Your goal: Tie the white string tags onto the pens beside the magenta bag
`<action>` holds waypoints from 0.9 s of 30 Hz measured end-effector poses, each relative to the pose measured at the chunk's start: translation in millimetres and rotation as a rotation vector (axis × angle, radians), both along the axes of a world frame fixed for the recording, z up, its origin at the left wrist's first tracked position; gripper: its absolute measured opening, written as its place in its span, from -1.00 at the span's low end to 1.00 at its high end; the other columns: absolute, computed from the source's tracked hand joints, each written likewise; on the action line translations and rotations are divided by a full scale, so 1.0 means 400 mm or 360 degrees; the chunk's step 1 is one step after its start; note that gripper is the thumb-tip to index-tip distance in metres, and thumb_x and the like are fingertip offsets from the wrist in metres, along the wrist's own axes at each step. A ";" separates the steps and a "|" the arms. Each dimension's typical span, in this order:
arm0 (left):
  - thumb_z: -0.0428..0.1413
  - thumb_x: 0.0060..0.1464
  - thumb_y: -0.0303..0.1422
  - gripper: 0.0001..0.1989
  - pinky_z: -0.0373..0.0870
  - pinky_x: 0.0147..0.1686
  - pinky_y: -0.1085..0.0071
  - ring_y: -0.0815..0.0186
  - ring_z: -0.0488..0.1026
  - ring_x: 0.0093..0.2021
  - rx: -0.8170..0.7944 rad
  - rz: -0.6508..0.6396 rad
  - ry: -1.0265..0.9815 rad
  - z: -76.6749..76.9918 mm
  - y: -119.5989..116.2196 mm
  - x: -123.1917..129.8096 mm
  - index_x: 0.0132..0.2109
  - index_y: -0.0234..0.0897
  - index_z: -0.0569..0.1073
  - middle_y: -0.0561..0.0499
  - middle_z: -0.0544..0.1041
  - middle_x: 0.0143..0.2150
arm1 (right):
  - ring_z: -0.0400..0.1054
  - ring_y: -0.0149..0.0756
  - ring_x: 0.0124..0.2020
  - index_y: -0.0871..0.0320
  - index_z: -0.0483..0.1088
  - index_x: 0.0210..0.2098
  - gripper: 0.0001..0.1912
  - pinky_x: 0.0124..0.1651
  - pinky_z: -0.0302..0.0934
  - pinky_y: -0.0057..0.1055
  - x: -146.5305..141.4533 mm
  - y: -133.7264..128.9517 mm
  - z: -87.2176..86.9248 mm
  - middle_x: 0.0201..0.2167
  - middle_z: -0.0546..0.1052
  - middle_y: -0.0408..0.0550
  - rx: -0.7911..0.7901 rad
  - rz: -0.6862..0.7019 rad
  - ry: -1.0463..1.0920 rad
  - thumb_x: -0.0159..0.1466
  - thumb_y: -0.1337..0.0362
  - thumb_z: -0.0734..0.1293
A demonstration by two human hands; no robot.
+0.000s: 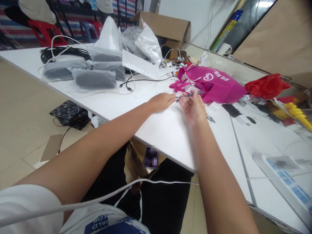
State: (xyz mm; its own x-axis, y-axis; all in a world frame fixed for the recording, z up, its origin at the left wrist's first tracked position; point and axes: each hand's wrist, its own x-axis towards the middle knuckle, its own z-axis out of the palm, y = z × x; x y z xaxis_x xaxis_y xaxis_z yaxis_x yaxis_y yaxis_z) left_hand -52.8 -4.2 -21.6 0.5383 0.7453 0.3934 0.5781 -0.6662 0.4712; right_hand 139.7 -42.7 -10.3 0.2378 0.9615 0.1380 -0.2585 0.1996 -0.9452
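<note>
Over the white table (168, 126) my two hands meet at a slim dark grey pen (187, 95), held nearly level. My right hand (195, 110) pinches it between thumb and forefinger, palm turned up and the other fingers loosely spread. At the pen's left end are the closed fingertips of my left hand (161, 102), back of the hand up. Those fingers partly hide that end, and fine detail of the pen is too small to make out. Just right of my right wrist lies a small shiny slender item (210, 118).
A pink bag (224, 86) lies behind my hands, beside a red plastic bag (268, 86). Grey wrapped packages (95, 78) and black cables (64, 53) sit at left. A white device with blue buttons (287, 178) is at right. A white cable (107, 195) crosses before my body.
</note>
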 end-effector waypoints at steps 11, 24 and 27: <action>-0.10 0.63 -0.14 -0.57 0.44 0.00 0.21 0.08 0.66 -0.01 0.0003 -0.0005 0.0034 0.007 -0.005 0.001 0.04 -0.23 0.62 -0.21 0.74 0.01 | 0.73 -0.35 -0.05 -0.07 0.55 -0.02 -0.69 -0.10 0.58 -0.47 -0.017 -0.012 0.006 -0.09 0.79 -0.19 -0.0088 0.0030 0.0152 0.44 -0.08 0.56; -0.08 0.61 -0.18 -0.59 0.46 0.00 0.21 0.06 0.67 0.02 0.0003 -0.0034 -0.0009 0.003 -0.007 0.008 0.12 -0.22 0.63 -0.21 0.75 0.04 | 0.69 -0.37 -0.05 -0.06 0.59 -0.03 -0.64 -0.06 0.57 -0.45 -0.033 -0.012 -0.008 -0.06 0.76 -0.19 -0.0096 0.0081 0.0098 0.35 -0.08 0.63; -0.09 0.61 -0.17 -0.58 0.46 0.01 0.20 0.07 0.67 0.02 0.0003 -0.0044 -0.0024 0.002 -0.007 0.009 0.13 -0.22 0.63 -0.20 0.75 0.04 | 0.67 -0.35 -0.03 -0.06 0.60 -0.06 -0.61 -0.04 0.57 -0.42 -0.032 -0.008 -0.015 -0.06 0.74 -0.19 -0.0069 0.0101 0.0072 0.31 -0.11 0.65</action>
